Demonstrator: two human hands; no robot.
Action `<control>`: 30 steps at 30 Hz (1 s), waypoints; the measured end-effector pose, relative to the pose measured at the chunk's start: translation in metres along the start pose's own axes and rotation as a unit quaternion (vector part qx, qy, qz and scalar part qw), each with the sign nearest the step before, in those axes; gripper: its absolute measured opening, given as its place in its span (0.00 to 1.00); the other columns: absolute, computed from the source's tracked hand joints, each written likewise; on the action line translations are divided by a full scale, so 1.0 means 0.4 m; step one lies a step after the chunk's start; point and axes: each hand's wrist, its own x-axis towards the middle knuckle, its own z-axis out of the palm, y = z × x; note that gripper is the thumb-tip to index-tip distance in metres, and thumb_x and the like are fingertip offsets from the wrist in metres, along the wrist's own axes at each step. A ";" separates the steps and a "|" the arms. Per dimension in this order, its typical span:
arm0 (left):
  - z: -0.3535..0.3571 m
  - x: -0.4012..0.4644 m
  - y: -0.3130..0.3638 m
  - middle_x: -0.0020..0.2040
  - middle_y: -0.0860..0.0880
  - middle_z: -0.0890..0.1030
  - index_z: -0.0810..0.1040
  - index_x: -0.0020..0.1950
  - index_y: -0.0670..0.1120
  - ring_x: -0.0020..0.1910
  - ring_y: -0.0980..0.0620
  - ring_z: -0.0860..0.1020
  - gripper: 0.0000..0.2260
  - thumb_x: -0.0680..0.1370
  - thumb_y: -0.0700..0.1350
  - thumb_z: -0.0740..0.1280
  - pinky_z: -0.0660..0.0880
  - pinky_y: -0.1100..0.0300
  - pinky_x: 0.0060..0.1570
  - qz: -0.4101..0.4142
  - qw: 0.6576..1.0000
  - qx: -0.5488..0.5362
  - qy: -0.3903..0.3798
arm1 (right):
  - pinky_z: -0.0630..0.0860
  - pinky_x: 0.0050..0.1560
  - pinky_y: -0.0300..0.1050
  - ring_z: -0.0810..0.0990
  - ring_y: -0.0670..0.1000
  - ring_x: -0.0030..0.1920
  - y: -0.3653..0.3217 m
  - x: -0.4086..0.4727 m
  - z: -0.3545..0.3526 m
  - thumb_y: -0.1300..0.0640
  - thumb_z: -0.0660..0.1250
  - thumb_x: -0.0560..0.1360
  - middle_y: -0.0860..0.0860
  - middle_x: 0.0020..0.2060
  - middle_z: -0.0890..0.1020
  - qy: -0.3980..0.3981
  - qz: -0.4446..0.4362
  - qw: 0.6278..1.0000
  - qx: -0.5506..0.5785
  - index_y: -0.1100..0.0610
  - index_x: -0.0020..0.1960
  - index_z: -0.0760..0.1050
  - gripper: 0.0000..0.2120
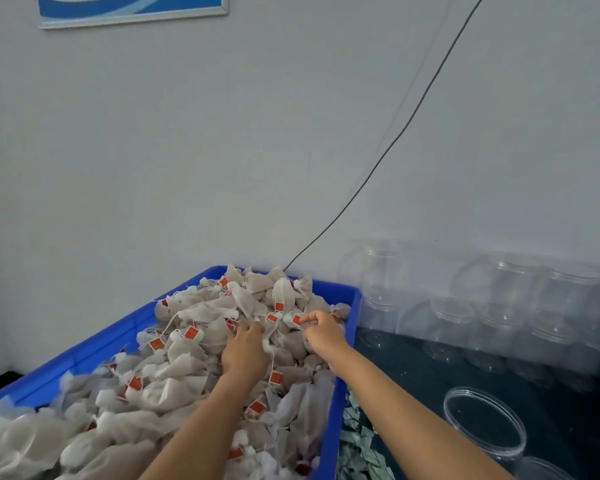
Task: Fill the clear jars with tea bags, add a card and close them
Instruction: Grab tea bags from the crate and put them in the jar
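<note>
A pale grey wall (222, 150) fills the far half of the view, with a blue-and-white framed picture (132, 8) at the top left and a thin dark cable (388, 150) slanting down it to the dark table (413, 372). On the left of the table stands a large blue plastic crate (347, 344), heaped with small white mesh tea bags (174, 375), each on a white string with a little red paper tag.

The left hand (245, 351) lies palm down in the heap, its fingers buried among the bags; whether they are curled round any cannot be told. Just to its right, the right hand (321, 330) pinches a tea-bag string or tag between thumb and fingertips near the crate's far right side.

Right of the crate, a stack of empty clear plastic jars (499, 306) lies against the wall. One open clear jar (484, 424) stands nearer on the right. A pile of pale green folded paper cards (357, 441) lies just beside the crate's near right wall.
</note>
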 end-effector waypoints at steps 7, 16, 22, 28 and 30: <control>0.071 0.036 0.001 0.75 0.45 0.59 0.62 0.75 0.51 0.76 0.35 0.51 0.30 0.76 0.51 0.70 0.67 0.50 0.69 0.028 0.984 0.173 -0.022 | 0.64 0.34 0.32 0.72 0.46 0.49 0.034 0.113 0.032 0.59 0.58 0.81 0.52 0.64 0.74 -0.015 0.011 0.988 -0.155 0.51 0.71 0.66 0.19; 0.062 0.038 -0.015 0.52 0.47 0.83 0.81 0.53 0.46 0.53 0.49 0.80 0.07 0.79 0.40 0.65 0.78 0.57 0.52 0.056 0.996 0.067 0.037 | 0.70 0.61 0.52 0.74 0.56 0.61 0.042 0.170 0.051 0.52 0.61 0.80 0.52 0.62 0.74 -0.028 -0.055 0.920 -0.386 0.50 0.68 0.66 0.17; 0.010 0.036 -0.018 0.36 0.48 0.81 0.81 0.42 0.43 0.37 0.50 0.79 0.03 0.75 0.38 0.71 0.74 0.60 0.34 -0.044 0.968 -0.224 0.103 | 0.63 0.39 0.35 0.72 0.45 0.43 0.035 0.146 0.044 0.53 0.56 0.82 0.49 0.48 0.75 0.043 -0.084 0.961 -0.261 0.53 0.56 0.71 0.07; -0.052 0.048 -0.010 0.34 0.51 0.80 0.78 0.38 0.49 0.33 0.54 0.78 0.08 0.75 0.47 0.72 0.76 0.60 0.35 -0.028 0.983 -0.168 0.062 | 0.67 0.40 0.33 0.73 0.45 0.43 -0.008 0.099 0.021 0.58 0.59 0.81 0.49 0.44 0.74 0.017 -0.110 0.993 0.026 0.58 0.54 0.72 0.06; -0.071 0.047 0.010 0.33 0.51 0.81 0.79 0.38 0.48 0.30 0.54 0.79 0.08 0.73 0.48 0.74 0.76 0.61 0.32 -0.023 0.976 -0.211 0.042 | 0.71 0.43 0.38 0.73 0.49 0.43 -0.023 0.076 0.022 0.59 0.60 0.80 0.51 0.41 0.73 -0.035 -0.118 0.987 0.106 0.58 0.48 0.71 0.04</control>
